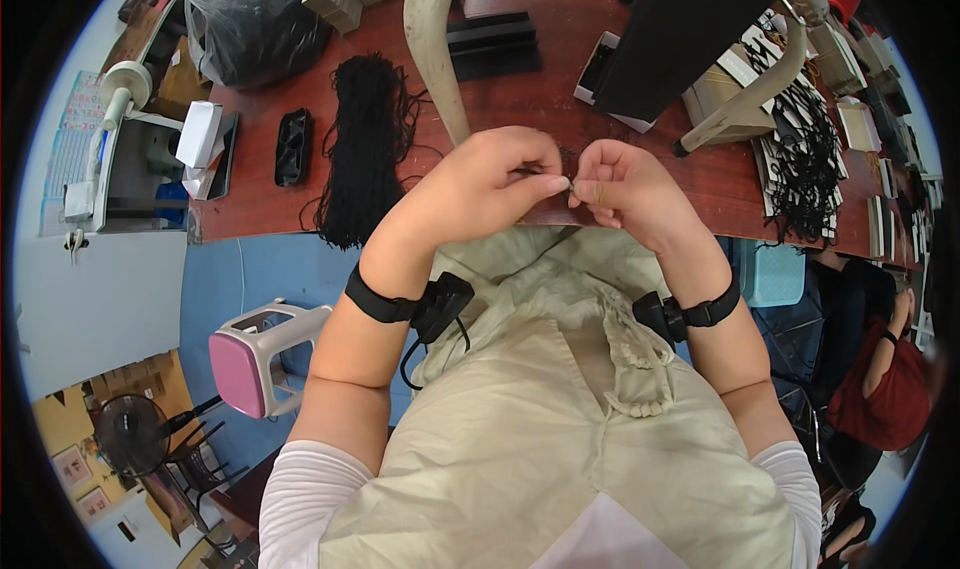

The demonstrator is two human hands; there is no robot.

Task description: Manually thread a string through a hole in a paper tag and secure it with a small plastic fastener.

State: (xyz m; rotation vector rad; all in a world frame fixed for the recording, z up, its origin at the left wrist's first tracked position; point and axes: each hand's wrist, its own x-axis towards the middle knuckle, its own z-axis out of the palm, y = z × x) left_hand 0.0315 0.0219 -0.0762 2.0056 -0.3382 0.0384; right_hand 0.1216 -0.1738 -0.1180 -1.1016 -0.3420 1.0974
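Over the front edge of the red-brown table, my left hand (500,174) and my right hand (632,191) meet with thumbs and forefingers pinched tip to tip. Both are closed. Whatever lies between the fingertips is too small to make out; a dark bit shows inside the curl of the left fingers. A thick bundle of black cords (362,134) lies on the table left of my left hand, some strands hanging past the edge. Farther left sits a small black compartment tray (293,147).
Curved pale legs (432,39) stand on the table, near a tall black panel (690,39). More black cords (808,169) lie on white strips at right. A grey plastic bag (250,29) sits far left. Below are a pink-topped stool (238,374) and a seated person (880,389) at right.
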